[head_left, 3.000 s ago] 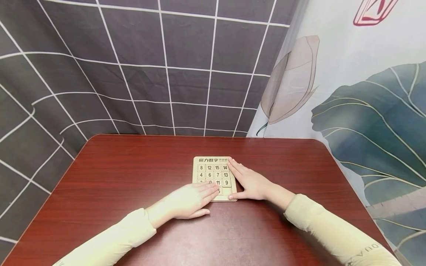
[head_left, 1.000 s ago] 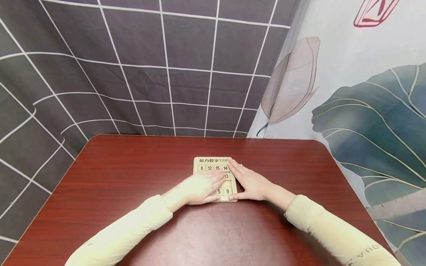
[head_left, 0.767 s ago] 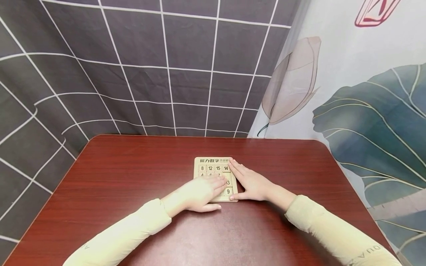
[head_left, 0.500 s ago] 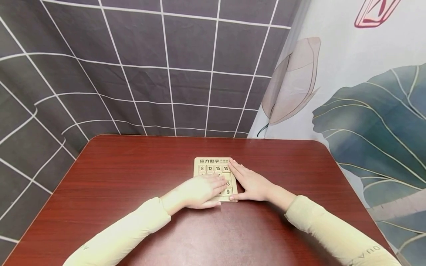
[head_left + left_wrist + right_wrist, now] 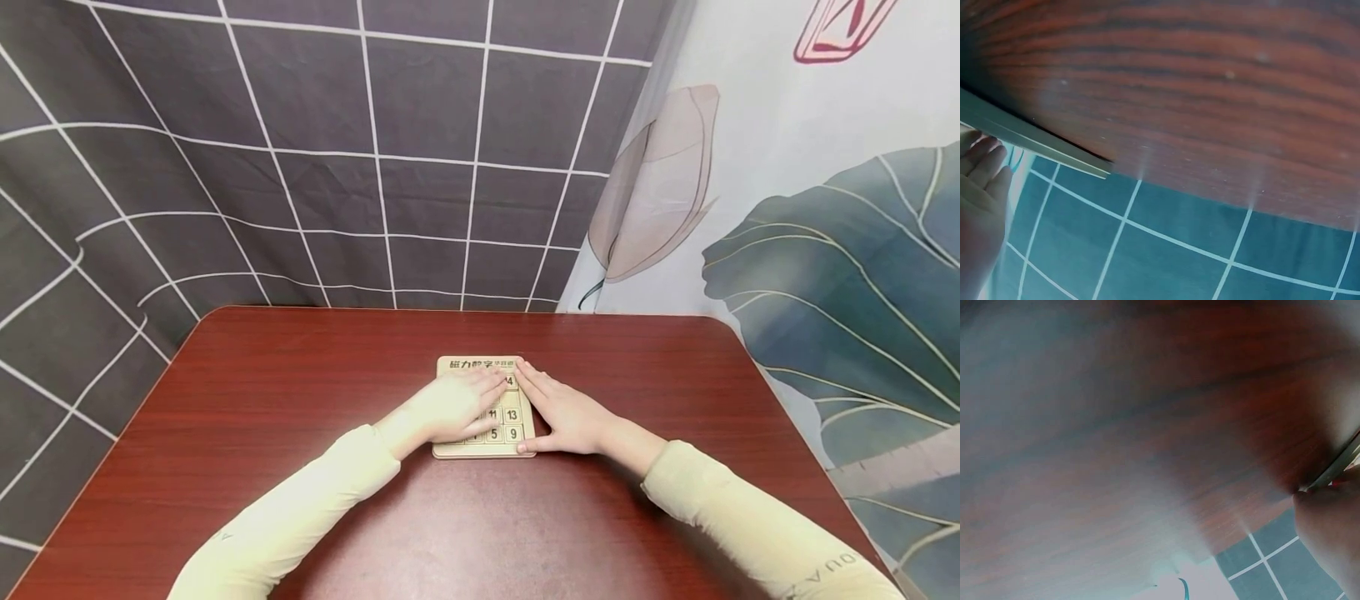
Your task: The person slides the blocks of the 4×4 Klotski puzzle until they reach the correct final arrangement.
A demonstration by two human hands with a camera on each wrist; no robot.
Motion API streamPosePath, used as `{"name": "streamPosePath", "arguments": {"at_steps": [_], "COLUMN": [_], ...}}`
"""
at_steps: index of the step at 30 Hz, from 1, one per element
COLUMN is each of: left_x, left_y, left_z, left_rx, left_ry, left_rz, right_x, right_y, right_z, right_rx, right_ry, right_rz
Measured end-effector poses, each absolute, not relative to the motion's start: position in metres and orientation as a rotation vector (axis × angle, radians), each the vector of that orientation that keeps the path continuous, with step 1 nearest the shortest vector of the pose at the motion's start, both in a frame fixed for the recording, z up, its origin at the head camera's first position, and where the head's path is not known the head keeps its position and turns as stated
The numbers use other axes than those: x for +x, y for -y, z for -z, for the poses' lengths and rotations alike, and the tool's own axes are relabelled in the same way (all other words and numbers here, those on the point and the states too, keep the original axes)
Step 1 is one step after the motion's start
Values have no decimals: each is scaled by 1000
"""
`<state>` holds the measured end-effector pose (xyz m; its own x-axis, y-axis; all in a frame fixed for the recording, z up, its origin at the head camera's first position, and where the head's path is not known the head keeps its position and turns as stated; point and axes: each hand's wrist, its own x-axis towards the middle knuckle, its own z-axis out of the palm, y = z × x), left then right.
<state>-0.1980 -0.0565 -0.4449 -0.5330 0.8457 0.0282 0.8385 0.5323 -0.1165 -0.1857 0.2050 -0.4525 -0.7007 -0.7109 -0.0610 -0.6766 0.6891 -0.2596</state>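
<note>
A pale wooden number sliding puzzle (image 5: 468, 451) lies flat on the table, with Chinese characters along its far edge. My left hand (image 5: 457, 404) lies over its left and upper part, fingers straight, fingertips beside tile 14 (image 5: 511, 381). It hides most of the upper tiles. Tiles 11, 13 (image 5: 512, 415), 5 and 9 (image 5: 513, 434) show below. Between 14 and 13 is a bare slot. My right hand (image 5: 570, 417) rests along the right edge, straight fingers at the far corner and thumb at the near corner. The left wrist view shows the board's edge (image 5: 1054, 150) beside straight fingers.
The reddish-brown wooden table (image 5: 300, 367) has rounded far corners. A dark grey curtain with white grid lines (image 5: 420, 200) hangs behind it. On the right hangs a white curtain with leaf prints (image 5: 750, 150).
My left hand has moved from the lower tiles up to the top of the board. Tiles 9 and 13 have slid down, so the bare slot is higher. My right hand has stayed put.
</note>
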Motion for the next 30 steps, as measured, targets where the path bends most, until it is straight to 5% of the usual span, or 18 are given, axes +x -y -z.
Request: {"name": "streamPosePath", "arguments": {"at_steps": [16,30], "left_x": [-177,-193], "left_y": [60,75], "left_z": [442,442], "left_rx": [-1558,-1416], "left_ry": [2579,2657], "left_rz": [-137,-155], "right_x": [-187,-185], "right_y": [-204,-205], "right_z": [450,452], "right_rx": [-1142,-1132], "right_ry": [-2747,-2742], "right_rz": [337,339]}}
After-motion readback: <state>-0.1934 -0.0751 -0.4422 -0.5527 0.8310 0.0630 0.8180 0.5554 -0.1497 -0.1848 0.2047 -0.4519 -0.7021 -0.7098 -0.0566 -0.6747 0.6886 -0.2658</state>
